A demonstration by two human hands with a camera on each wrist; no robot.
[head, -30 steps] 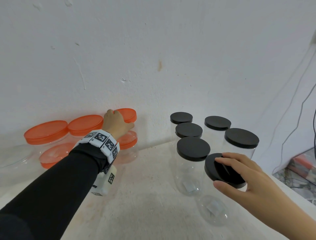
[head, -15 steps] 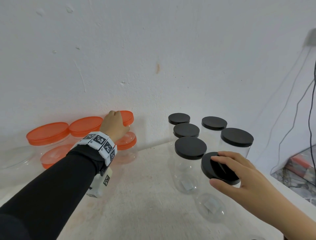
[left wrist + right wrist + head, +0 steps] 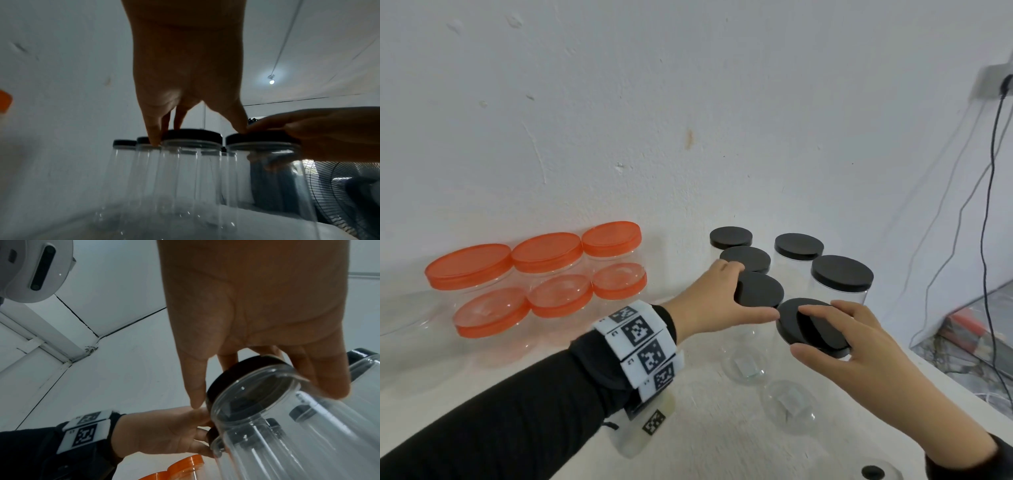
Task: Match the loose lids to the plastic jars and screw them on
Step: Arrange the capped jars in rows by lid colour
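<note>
Several clear plastic jars with black lids stand at the right of the white table (image 3: 585,428). My left hand (image 3: 750,289) grips the black lid (image 3: 760,291) of the middle jar, fingers over its far rim, thumb at its near right rim. In the left wrist view the left hand (image 3: 197,133) curls down around that lid (image 3: 193,134). My right hand (image 3: 801,330) holds the black lid (image 3: 815,329) of the nearest jar (image 3: 287,418), fingers and thumb round its rim (image 3: 242,369). The two hands almost touch.
Three clear jars with orange lids (image 3: 548,251) stand against the wall at the back left. A black cable (image 3: 989,205) hangs down the right wall from a socket (image 3: 993,82). The table's right edge (image 3: 945,370) runs close to my right forearm. A fan (image 3: 339,194) stands beyond it.
My left hand has let go of the small orange lid at the back and moved right onto the middle black lid. My right hand stays on the nearest black lid.
</note>
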